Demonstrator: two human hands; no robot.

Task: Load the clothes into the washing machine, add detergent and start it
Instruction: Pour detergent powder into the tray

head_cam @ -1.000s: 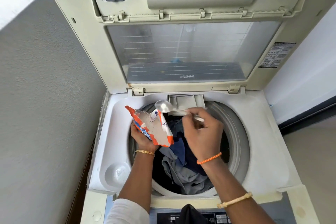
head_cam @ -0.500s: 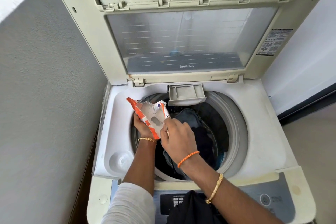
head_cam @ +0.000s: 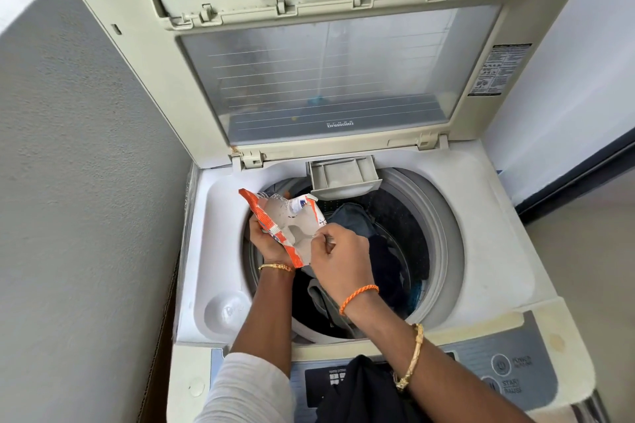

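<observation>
The top-loading washing machine [head_cam: 488, 251] stands with its lid [head_cam: 309, 79] raised, and dark blue and grey clothes [head_cam: 354, 220] lie in the drum. My left hand [head_cam: 266, 244] holds an opened orange-and-white detergent pouch [head_cam: 285, 213] over the drum's left side. Beside it, my right hand [head_cam: 340, 257] pinches the handle of a plastic spoon [head_cam: 300, 233] whose bowl is down inside the pouch. The grey detergent drawer [head_cam: 343, 175] is pulled out at the drum's back edge.
A grey wall [head_cam: 86, 182] runs close along the machine's left side. The control panel [head_cam: 508, 364] with power and start buttons is at the front right. A dark garment [head_cam: 360, 388] hangs at the bottom edge over the panel.
One second ago the spoon was up near the detergent drawer; my right hand has brought it down and left into the pouch. The view has shifted slightly downward.
</observation>
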